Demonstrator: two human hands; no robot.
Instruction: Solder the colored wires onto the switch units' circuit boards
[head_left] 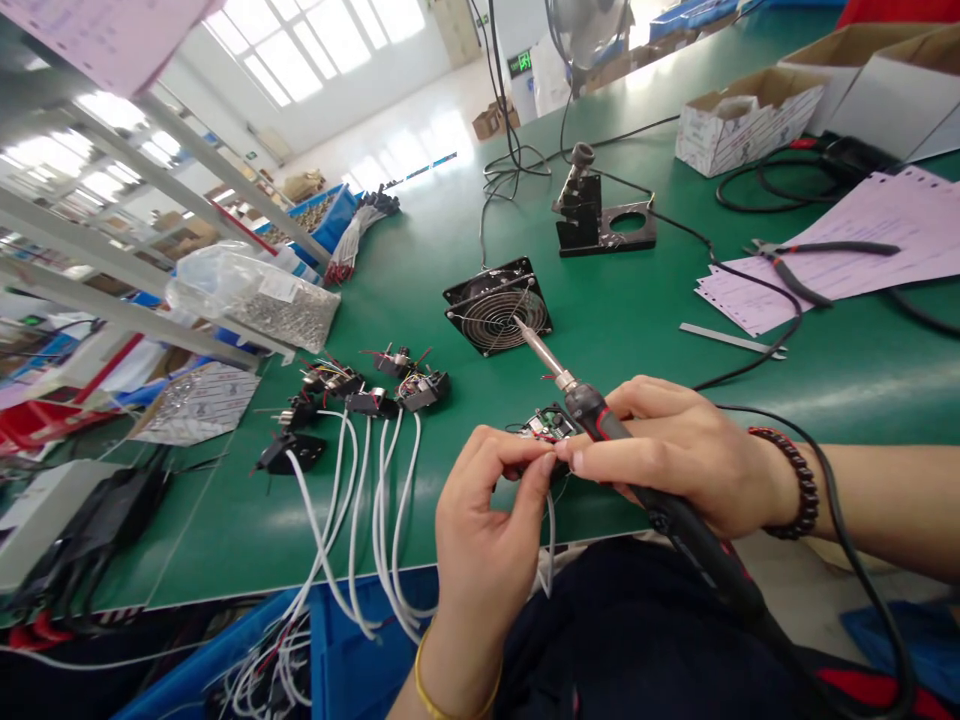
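Observation:
My right hand (675, 455) holds a black soldering iron (596, 410), its metal tip pointing up and left, in front of the fan (501, 308). The thumb and index finger of my left hand (491, 500) are pinched together, touching my right fingertips. Whatever is between these fingertips is too small to make out. Just behind them lies a small circuit assembly (550, 425), partly hidden by my hands, with a white cable (551, 545) hanging below. Several similar black assemblies (371, 402) with white cables sit to the left.
A black iron stand (604, 225) is behind the fan. Pliers (802, 262) lie on pink papers (862, 235) at the right, near open cardboard boxes (739, 125). At the left are a bag of small parts (281, 305) and shelf rails. A blue bin (360, 640) stands below the table edge.

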